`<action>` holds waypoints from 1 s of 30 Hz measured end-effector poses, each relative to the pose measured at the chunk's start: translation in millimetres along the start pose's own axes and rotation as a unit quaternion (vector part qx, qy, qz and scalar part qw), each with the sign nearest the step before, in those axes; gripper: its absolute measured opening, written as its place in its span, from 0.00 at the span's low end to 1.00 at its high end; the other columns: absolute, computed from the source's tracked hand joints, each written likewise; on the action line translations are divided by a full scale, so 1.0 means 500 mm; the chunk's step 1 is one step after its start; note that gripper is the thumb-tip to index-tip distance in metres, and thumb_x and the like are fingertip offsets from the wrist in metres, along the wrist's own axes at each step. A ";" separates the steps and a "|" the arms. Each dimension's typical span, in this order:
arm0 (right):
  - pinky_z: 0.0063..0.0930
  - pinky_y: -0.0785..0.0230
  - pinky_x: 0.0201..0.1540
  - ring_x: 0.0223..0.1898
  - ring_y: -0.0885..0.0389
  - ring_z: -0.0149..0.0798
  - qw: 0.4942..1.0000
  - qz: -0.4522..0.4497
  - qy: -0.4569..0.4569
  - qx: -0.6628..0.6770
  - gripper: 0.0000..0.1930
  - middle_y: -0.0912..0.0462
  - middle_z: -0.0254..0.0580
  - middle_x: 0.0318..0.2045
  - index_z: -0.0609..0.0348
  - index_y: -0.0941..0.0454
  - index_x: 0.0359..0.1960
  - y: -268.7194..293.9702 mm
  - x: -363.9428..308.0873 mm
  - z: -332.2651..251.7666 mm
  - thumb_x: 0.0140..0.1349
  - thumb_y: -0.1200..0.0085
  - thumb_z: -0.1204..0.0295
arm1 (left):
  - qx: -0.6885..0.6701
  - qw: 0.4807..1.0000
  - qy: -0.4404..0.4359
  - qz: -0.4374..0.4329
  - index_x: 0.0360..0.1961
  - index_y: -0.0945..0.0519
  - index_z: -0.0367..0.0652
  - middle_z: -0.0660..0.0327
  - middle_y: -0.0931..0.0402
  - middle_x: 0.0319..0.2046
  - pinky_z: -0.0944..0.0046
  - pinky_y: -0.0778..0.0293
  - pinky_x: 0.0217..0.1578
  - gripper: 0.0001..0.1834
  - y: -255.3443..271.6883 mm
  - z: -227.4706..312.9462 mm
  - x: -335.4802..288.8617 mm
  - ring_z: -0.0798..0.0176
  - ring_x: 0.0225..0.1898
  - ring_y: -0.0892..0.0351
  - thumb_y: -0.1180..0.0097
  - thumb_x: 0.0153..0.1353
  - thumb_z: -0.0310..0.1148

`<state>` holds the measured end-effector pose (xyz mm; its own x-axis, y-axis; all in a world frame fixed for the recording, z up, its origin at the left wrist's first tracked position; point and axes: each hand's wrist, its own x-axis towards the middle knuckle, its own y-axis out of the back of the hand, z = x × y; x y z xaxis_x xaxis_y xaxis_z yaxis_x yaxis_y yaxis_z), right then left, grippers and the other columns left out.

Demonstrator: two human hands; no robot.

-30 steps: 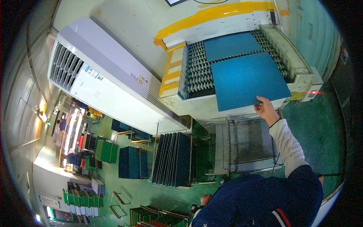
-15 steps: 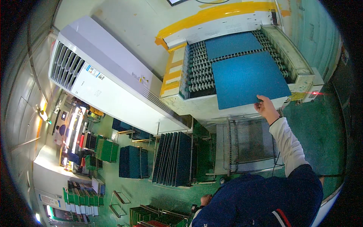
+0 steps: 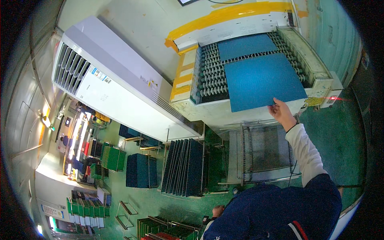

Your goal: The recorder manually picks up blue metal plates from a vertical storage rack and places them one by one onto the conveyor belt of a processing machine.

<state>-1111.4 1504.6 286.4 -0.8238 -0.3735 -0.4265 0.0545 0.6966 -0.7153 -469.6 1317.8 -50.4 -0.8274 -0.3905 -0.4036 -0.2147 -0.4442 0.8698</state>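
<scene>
My right hand (image 3: 281,113) reaches forward and grips the near edge of a large blue panel (image 3: 262,81). The panel lies flat on the roller bed of a white conveyor machine (image 3: 208,82). A second blue panel (image 3: 246,45) lies farther along the rollers, just beyond the first. My left hand (image 3: 218,210) hangs low beside my dark blue jacket, above the green floor. Its fingers look curled, but it is too small to tell whether it holds anything.
A wire rack cart (image 3: 262,154) stands below the machine's near end. To its left is a rack of upright dark panels (image 3: 185,167), then a stack of blue panels (image 3: 140,170). A tall white cabinet unit (image 3: 112,86) stands at the left. Green crates (image 3: 112,158) sit farther off.
</scene>
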 end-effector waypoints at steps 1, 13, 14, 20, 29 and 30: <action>0.30 0.27 0.32 0.30 0.24 0.39 1.000 -0.017 -0.004 -0.018 0.11 0.24 0.41 0.29 0.57 0.29 0.29 0.002 -0.017 -0.001 0.56 0.44 0.63 | 0.000 1.000 -0.003 -0.002 0.32 0.22 0.56 0.59 0.23 0.29 0.53 0.28 0.31 0.11 0.006 0.005 0.002 0.51 0.34 0.23 0.48 0.50 0.45; 0.34 0.35 0.50 0.49 0.27 0.42 0.559 -0.365 -0.113 -0.735 0.32 0.24 0.43 0.47 0.57 0.28 0.51 0.159 -0.261 0.114 0.51 0.46 0.46 | 0.009 0.999 -0.041 0.008 0.40 0.21 0.53 0.57 0.22 0.30 0.55 0.26 0.35 0.17 0.100 0.058 -0.002 0.51 0.34 0.23 0.48 0.50 0.45; 0.34 0.35 0.50 0.49 0.27 0.42 0.561 -0.364 -0.113 -0.735 0.32 0.24 0.43 0.47 0.57 0.28 0.51 0.161 -0.284 0.114 0.51 0.46 0.46 | 0.006 0.997 -0.064 0.030 0.38 0.20 0.53 0.56 0.22 0.30 0.54 0.26 0.35 0.15 0.098 0.051 -0.001 0.51 0.34 0.23 0.48 0.50 0.44; 0.39 0.35 0.50 0.48 0.27 0.49 0.469 -0.332 -0.046 -0.817 0.29 0.24 0.47 0.46 0.56 0.25 0.47 0.219 -0.357 0.144 0.48 0.45 0.49 | -0.002 0.999 0.000 -0.052 0.36 0.21 0.53 0.54 0.22 0.32 0.51 0.26 0.32 0.12 0.099 0.033 0.025 0.48 0.35 0.22 0.51 0.51 0.42; 0.46 0.30 0.38 0.34 0.21 0.51 0.459 -0.192 0.095 -0.862 0.11 0.19 0.48 0.30 0.54 0.19 0.30 0.248 -0.360 0.192 0.46 0.47 0.65 | 0.090 0.988 -0.058 -0.114 0.40 0.23 0.56 0.54 0.23 0.34 0.52 0.25 0.32 0.15 0.096 0.009 0.033 0.48 0.36 0.23 0.51 0.51 0.42; 0.46 0.30 0.38 0.34 0.21 0.51 0.458 -0.191 0.095 -0.863 0.11 0.19 0.48 0.30 0.54 0.19 0.30 0.247 -0.355 0.191 0.46 0.47 0.65 | 0.097 0.986 -0.072 -0.116 0.41 0.24 0.56 0.54 0.23 0.34 0.52 0.25 0.32 0.15 0.097 0.008 0.032 0.48 0.37 0.23 0.50 0.51 0.42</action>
<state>-904.4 1598.5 221.1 -0.6301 -0.7245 -0.2795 -0.5068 0.1110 0.8549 -495.6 1293.4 -13.7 -0.8067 -0.1716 -0.5654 -0.4899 -0.3407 0.8024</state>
